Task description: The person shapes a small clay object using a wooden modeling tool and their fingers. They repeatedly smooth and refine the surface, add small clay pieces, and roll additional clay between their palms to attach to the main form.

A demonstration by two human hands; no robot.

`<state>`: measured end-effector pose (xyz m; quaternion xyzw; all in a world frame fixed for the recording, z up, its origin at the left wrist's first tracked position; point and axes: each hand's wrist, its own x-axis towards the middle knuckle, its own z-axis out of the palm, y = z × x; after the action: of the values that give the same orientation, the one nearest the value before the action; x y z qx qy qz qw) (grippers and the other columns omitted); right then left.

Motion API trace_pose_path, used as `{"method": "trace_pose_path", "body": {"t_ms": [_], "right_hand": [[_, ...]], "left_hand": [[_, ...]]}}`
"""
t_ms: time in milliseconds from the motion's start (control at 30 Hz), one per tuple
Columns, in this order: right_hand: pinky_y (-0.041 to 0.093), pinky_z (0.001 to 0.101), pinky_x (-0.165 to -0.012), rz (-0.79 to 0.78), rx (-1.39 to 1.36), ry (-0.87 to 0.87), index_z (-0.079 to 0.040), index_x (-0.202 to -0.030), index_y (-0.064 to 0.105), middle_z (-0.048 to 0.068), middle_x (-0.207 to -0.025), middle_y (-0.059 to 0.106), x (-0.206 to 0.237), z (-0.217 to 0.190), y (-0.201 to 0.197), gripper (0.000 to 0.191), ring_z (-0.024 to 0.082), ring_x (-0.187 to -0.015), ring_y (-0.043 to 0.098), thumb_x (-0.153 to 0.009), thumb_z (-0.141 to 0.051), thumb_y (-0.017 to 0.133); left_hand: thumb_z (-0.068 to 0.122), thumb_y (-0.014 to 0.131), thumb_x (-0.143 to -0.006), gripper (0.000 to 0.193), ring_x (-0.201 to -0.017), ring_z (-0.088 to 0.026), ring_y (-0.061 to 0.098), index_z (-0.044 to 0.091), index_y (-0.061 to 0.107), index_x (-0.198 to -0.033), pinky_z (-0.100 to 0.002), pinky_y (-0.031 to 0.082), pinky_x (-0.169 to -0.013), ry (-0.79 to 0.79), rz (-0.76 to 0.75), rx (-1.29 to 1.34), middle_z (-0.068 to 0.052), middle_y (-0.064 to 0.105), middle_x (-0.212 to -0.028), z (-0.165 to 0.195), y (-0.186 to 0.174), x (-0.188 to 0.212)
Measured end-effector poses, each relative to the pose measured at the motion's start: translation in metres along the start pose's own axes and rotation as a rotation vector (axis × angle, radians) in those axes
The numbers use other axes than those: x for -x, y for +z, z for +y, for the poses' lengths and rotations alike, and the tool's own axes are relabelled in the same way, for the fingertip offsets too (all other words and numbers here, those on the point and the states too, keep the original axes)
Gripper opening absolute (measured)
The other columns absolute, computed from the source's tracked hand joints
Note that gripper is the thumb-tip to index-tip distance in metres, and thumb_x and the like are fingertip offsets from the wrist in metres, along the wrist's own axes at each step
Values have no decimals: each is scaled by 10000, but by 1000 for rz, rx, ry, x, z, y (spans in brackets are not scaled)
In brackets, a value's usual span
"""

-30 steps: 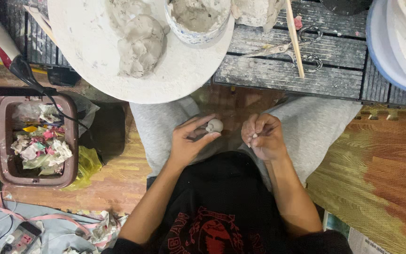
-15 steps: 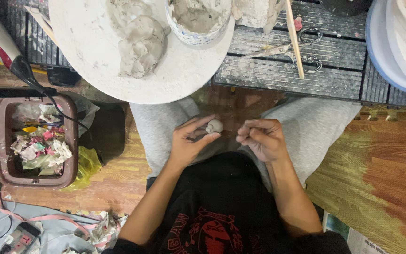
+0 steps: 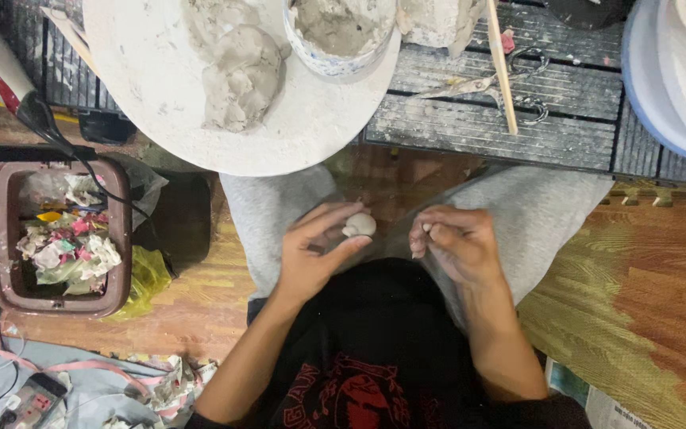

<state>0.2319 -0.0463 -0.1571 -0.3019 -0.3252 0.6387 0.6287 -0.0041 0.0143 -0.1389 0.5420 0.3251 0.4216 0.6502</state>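
Observation:
My left hand [image 3: 315,250] holds a small pale lump of clay [image 3: 359,225] between thumb and fingertips, over my lap. My right hand [image 3: 450,242] is just to its right, fingers curled together and pinching a tiny bit of clay at the fingertips. The two hands are a little apart and do not touch. Both hover above my grey trousers [image 3: 275,206]. Above them a round white board [image 3: 160,87] carries a big grey mound of clay [image 3: 240,71] and a bowl of wet clay [image 3: 339,32].
A dark slatted table [image 3: 470,119] holds scissors [image 3: 502,91] and a wooden stick [image 3: 500,59]. A pale blue basin [image 3: 660,87] sits at the upper right. A brown bin of paper scraps [image 3: 57,238] stands at the left on the wooden floor, with cables and a device below.
My right hand has shifted slightly left and lower, its fingers curling tighter. My left hand keeps hold of the clay lump in about the same place.

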Motion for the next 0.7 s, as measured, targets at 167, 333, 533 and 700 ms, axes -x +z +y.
{"method": "trace_pose_path", "body": {"t_ms": [167,333,533,700], "right_hand": [[672,417,-657,-113,94,-140,46,-1072,758,249,-1069,723,14,-19,11,161,309,-856,760,-916,43,795],[658,391,-625,-130,290,-249,16,-1025,748,219,-974,750,19,-40,32,174,279,-785,785,-868,7,823],[660,342,-628,-103,567,-389,19,-955,732,206,-915,743,21,-55,57,211,241,-751,785,-809,-73,853],[665,305,-614,-23,585,-416,8,-941,718,162,-900,738,26,-60,72,264,225,-780,769,-782,-106,895]], "left_hand": [[-56,765,-895,438,-1130,-215,718,-11,666,-1319,-330,667,-955,-165,-34,122,-153,648,-1321,34,7,14],[-114,769,-878,569,-1163,-215,701,-15,603,-1413,-329,644,-999,-236,-152,172,-176,663,-1336,74,11,20],[-46,816,-832,601,-1121,-173,740,14,594,-1387,-285,651,-915,-282,-218,15,-146,745,-1243,107,14,27],[-39,837,-857,526,-1110,-183,753,-5,644,-1345,-292,679,-927,-169,-266,1,-156,734,-1263,114,15,29]]}}
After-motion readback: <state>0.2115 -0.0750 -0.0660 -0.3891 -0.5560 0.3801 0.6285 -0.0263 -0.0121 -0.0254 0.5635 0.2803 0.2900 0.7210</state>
